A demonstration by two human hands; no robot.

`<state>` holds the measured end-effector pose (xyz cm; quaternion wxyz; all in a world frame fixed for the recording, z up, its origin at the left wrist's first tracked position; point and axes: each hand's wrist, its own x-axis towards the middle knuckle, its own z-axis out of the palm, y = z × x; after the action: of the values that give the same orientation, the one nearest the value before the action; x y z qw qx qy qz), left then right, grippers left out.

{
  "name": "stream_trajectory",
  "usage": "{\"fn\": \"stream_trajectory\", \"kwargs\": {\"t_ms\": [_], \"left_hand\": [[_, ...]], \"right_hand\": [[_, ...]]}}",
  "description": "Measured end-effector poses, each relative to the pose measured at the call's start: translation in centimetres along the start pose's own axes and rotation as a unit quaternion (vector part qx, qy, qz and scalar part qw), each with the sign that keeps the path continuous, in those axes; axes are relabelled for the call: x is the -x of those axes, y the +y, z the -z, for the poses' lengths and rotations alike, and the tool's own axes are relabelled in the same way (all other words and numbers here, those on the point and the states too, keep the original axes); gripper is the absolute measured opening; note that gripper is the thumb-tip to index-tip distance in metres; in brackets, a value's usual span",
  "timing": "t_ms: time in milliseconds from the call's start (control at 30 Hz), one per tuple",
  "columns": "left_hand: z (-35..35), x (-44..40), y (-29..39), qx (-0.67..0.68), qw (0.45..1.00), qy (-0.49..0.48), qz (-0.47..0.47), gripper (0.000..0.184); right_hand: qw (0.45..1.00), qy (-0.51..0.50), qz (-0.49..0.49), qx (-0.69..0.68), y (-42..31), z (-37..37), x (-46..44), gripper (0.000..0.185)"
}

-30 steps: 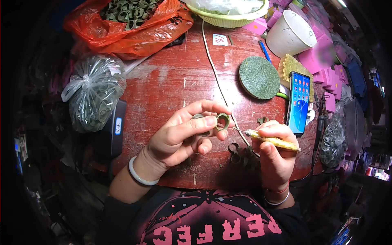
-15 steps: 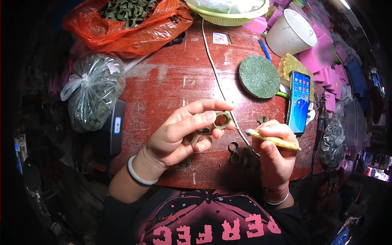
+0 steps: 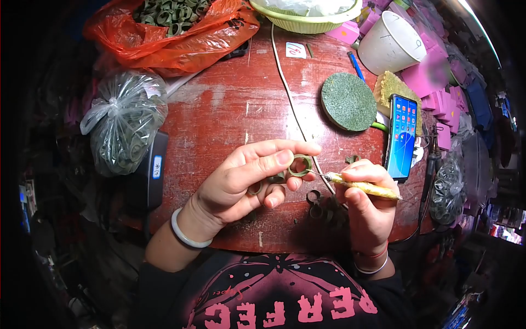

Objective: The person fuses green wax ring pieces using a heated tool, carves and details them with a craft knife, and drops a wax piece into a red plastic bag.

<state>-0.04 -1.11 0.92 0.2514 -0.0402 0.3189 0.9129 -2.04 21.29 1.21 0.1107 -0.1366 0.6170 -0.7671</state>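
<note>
Between the thumb and fingers of my left hand [image 3: 241, 181] is a green ring [image 3: 300, 165], its opening turned up towards me. More rings [image 3: 255, 188] sit among the lower fingers of that hand. My right hand [image 3: 370, 203] is closed round a yellow-wrapped tool [image 3: 370, 189] with a thin metal tip. The tip points left and reaches the right side of the green ring; whether it touches the rim is too small to tell. Several dark rings [image 3: 316, 210] lie on the red table [image 3: 219, 120] between my hands.
An orange bag [image 3: 164, 52] of ring pieces, a knotted clear bag [image 3: 127, 126] and a green basket [image 3: 301, 23] stand at the back and left. A round green disc [image 3: 348, 102], a phone [image 3: 401, 138], a white bucket [image 3: 390, 44] and a cable [image 3: 285, 85] are also there.
My left hand has turned slightly and the green ring is tilted a little differently. The tool's tip has shifted slightly against the ring's right side.
</note>
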Motion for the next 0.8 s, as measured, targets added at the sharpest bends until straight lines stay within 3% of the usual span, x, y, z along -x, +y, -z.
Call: {"fn": "stream_trajectory", "kwargs": {"t_ms": [600,700,800], "left_hand": [[0.2,0.1,-0.2,0.001,1.000,-0.018,0.003,0.046],[-0.1,0.1,0.0,-0.001,1.000,-0.013,0.007,0.046],[-0.2,0.1,0.0,0.000,1.000,-0.014,0.010,0.046]], "right_hand": [[1.000,-0.017,-0.007,0.003,-0.4,0.2,0.0,0.019],[1.000,0.014,0.007,-0.016,-0.7,-0.1,-0.1,0.018],[0.997,0.049,-0.049,-0.032,-1.2,-0.5,-0.2,0.018]]}}
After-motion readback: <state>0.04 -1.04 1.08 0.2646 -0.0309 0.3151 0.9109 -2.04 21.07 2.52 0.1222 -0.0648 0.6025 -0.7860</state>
